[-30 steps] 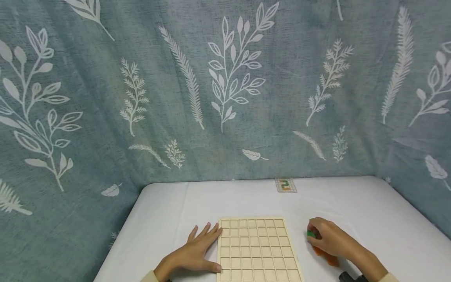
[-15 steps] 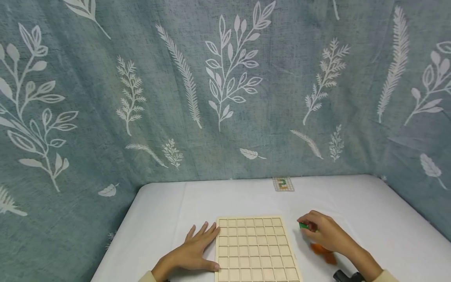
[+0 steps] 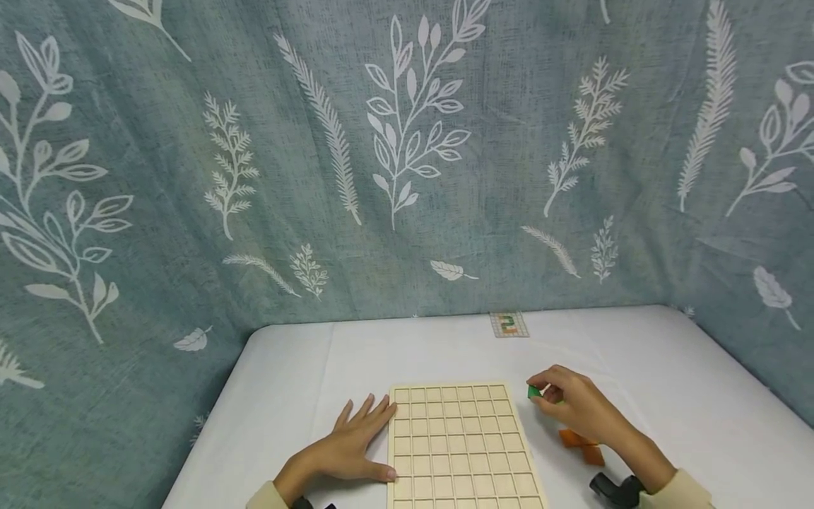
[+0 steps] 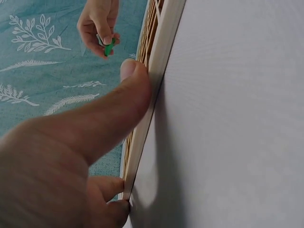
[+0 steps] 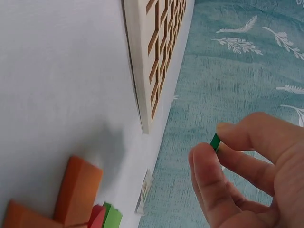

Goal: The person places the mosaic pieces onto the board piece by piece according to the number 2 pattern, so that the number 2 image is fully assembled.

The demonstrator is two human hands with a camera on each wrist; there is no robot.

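Note:
A pale wooden grid board (image 3: pixel 463 446) with square cells lies on the white table. My left hand (image 3: pixel 350 450) is spread, its thumb and fingertips touching the board's left edge. To the right of the board, my right hand (image 3: pixel 580 404) is raised off the table and pinches a small green block (image 3: pixel 534 391) between thumb and fingers. The right wrist view shows this green block (image 5: pixel 215 142) mostly covered by the fingertips. Several orange blocks (image 3: pixel 593 454) lie below the right hand, partly under the forearm.
Near the orange blocks, the right wrist view shows a red block (image 5: pixel 97 216) and a light green block (image 5: pixel 112 217). A small card (image 3: pixel 509 324) with a coloured grid pattern lies at the table's far edge. Behind the table hangs a leaf-patterned curtain (image 3: pixel 356 276).
My right hand has lifted the green block away from the orange blocks and moved it left and forward, towards the board. The left hand has stayed at the board's edge.

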